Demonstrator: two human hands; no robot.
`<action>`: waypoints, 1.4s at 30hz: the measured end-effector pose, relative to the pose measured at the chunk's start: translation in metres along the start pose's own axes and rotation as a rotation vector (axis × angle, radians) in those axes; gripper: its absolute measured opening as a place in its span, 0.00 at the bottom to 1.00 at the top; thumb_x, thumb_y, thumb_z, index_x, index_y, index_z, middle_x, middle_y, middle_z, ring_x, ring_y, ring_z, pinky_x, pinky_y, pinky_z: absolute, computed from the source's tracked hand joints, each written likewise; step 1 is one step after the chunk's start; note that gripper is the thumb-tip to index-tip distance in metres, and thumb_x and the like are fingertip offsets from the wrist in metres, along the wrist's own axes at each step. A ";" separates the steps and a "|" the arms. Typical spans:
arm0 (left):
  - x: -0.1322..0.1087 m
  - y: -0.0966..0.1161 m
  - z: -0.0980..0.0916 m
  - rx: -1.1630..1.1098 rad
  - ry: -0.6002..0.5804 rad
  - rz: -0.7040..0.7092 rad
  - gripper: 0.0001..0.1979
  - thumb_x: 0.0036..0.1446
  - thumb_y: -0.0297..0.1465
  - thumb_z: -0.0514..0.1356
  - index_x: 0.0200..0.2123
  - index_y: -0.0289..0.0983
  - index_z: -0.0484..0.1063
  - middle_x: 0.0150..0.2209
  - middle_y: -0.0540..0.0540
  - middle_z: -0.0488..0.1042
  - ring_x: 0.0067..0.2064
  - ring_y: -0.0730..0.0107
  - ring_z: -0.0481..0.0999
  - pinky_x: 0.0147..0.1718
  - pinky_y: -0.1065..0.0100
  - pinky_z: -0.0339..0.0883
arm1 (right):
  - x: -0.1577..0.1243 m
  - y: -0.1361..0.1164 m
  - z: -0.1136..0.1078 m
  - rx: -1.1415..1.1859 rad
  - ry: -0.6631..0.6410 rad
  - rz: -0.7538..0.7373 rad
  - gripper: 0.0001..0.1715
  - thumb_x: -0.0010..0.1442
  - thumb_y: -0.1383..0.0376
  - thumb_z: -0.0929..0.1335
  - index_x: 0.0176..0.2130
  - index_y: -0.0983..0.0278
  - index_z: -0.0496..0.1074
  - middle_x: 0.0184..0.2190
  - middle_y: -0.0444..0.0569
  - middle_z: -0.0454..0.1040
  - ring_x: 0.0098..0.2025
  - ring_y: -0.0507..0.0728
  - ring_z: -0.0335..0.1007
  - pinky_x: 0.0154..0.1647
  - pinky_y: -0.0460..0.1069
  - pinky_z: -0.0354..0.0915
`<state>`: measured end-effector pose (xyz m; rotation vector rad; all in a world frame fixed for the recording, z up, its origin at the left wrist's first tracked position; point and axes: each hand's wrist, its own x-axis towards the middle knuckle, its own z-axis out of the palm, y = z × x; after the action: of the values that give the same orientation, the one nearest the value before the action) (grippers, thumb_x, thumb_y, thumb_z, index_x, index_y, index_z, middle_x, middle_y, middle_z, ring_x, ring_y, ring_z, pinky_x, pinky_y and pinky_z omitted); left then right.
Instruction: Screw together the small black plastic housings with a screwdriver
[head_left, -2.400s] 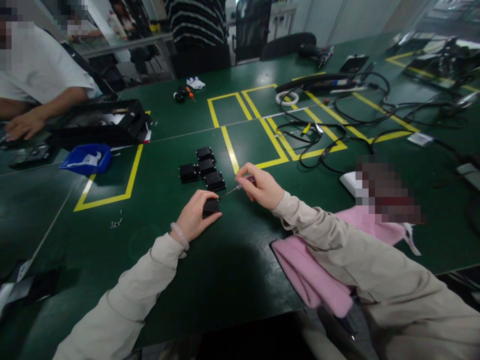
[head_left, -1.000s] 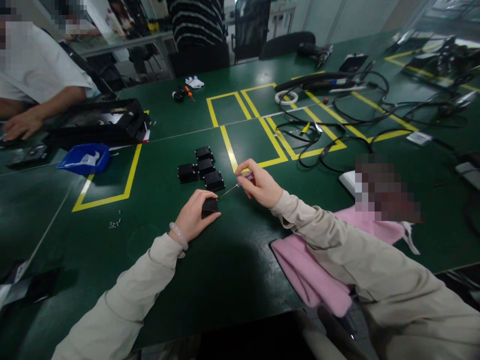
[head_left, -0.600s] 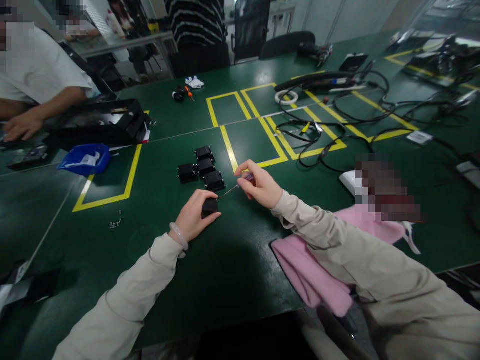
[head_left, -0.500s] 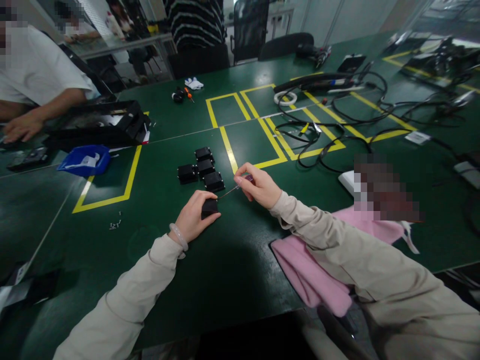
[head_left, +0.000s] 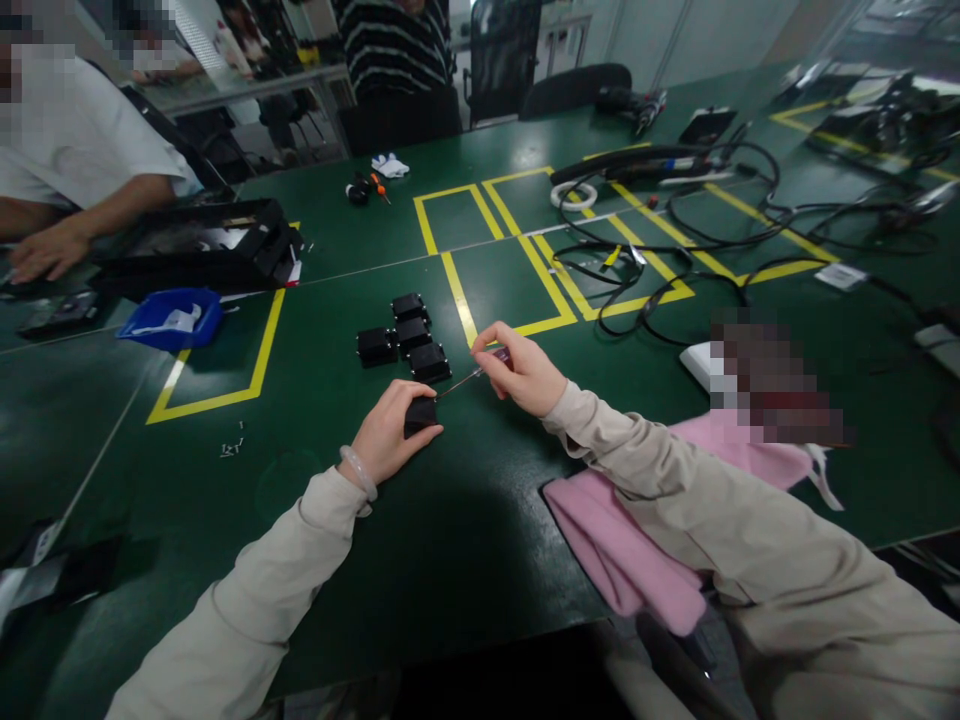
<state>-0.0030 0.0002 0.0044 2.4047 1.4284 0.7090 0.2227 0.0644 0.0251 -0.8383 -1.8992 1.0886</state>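
Observation:
My left hand (head_left: 390, 430) is closed round a small black box (head_left: 420, 416), thumb on the near side and fingers on the far side. In my right hand (head_left: 521, 372) a screwdriver (head_left: 459, 385) is pinched by its dark reddish handle. Its thin shaft slants down to the left, and the tip meets the box's right edge, where a small shiny spot shows. Just beyond sit several similar black boxes (head_left: 412, 334) in a cluster, with small bright metal bits at their corners. Several loose screws (head_left: 234, 446) lie on the green table to the left.
A blue tray (head_left: 171, 322) and a black case (head_left: 217, 245) stand at the left, near a co-worker's hand (head_left: 49, 252). Black cables (head_left: 645, 250) sprawl at the right back. A pink cloth (head_left: 630, 545) lies under my right forearm. Yellow tape (head_left: 459, 300) marks the table.
Almost nothing differs. The whole view has shifted very slightly; both hands keep their hold, and the screwdriver tip stays at the box's edge.

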 end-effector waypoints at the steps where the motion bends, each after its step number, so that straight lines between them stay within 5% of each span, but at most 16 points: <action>1: 0.000 0.000 0.000 -0.001 0.002 0.000 0.17 0.57 0.31 0.63 0.48 0.38 0.64 0.45 0.43 0.69 0.49 0.59 0.71 0.48 0.58 0.68 | 0.000 0.000 0.000 0.005 -0.002 -0.007 0.03 0.62 0.65 0.62 0.38 0.62 0.60 0.15 0.32 0.60 0.14 0.46 0.58 0.19 0.42 0.55; 7: 0.001 0.000 0.000 -0.003 0.015 0.024 0.16 0.57 0.31 0.63 0.47 0.37 0.64 0.45 0.43 0.69 0.49 0.60 0.71 0.48 0.59 0.68 | -0.001 0.001 0.001 0.006 0.005 0.033 0.10 0.64 0.58 0.61 0.34 0.62 0.60 0.13 0.32 0.57 0.13 0.47 0.56 0.18 0.43 0.54; 12: 0.001 0.001 0.000 -0.004 0.015 0.026 0.16 0.56 0.31 0.63 0.47 0.37 0.64 0.44 0.44 0.69 0.48 0.60 0.71 0.47 0.59 0.68 | -0.001 0.002 0.001 -0.012 0.044 -0.005 0.04 0.61 0.67 0.62 0.38 0.62 0.60 0.18 0.33 0.62 0.16 0.46 0.61 0.22 0.43 0.57; 18: 0.000 0.001 -0.001 -0.002 0.000 0.009 0.17 0.57 0.32 0.63 0.47 0.38 0.64 0.45 0.44 0.68 0.48 0.59 0.71 0.48 0.57 0.68 | -0.001 0.003 0.000 -0.043 0.025 0.042 0.09 0.64 0.59 0.62 0.35 0.62 0.61 0.12 0.31 0.59 0.13 0.46 0.58 0.21 0.44 0.56; 24: 0.000 0.001 0.000 -0.006 -0.004 -0.001 0.16 0.57 0.32 0.63 0.47 0.39 0.64 0.45 0.44 0.68 0.49 0.58 0.71 0.48 0.56 0.68 | -0.001 0.002 0.000 -0.004 0.000 -0.025 0.06 0.62 0.66 0.62 0.41 0.62 0.59 0.17 0.32 0.63 0.16 0.47 0.62 0.23 0.44 0.58; 30: 0.000 0.000 0.000 -0.003 0.002 0.003 0.16 0.57 0.32 0.63 0.48 0.38 0.64 0.46 0.44 0.68 0.49 0.59 0.71 0.48 0.57 0.68 | -0.003 -0.001 0.001 -0.035 0.003 -0.006 0.10 0.64 0.58 0.62 0.34 0.62 0.61 0.12 0.32 0.59 0.14 0.47 0.58 0.21 0.44 0.57; 36: 0.000 0.000 0.001 -0.002 0.017 0.008 0.16 0.57 0.31 0.63 0.47 0.39 0.64 0.45 0.44 0.69 0.50 0.59 0.71 0.49 0.57 0.68 | -0.005 -0.007 -0.001 -0.102 -0.058 -0.105 0.04 0.62 0.64 0.63 0.37 0.62 0.62 0.22 0.36 0.66 0.19 0.46 0.63 0.23 0.43 0.58; 42: 0.000 0.000 0.000 -0.001 0.018 0.017 0.17 0.57 0.31 0.63 0.47 0.38 0.64 0.45 0.44 0.69 0.49 0.59 0.71 0.48 0.57 0.68 | -0.004 -0.002 0.000 -0.049 -0.046 -0.034 0.09 0.65 0.60 0.61 0.34 0.61 0.60 0.14 0.33 0.60 0.14 0.46 0.58 0.21 0.43 0.56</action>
<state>-0.0027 0.0006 0.0041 2.4180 1.4156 0.7366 0.2246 0.0601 0.0261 -0.8120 -1.9784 1.0526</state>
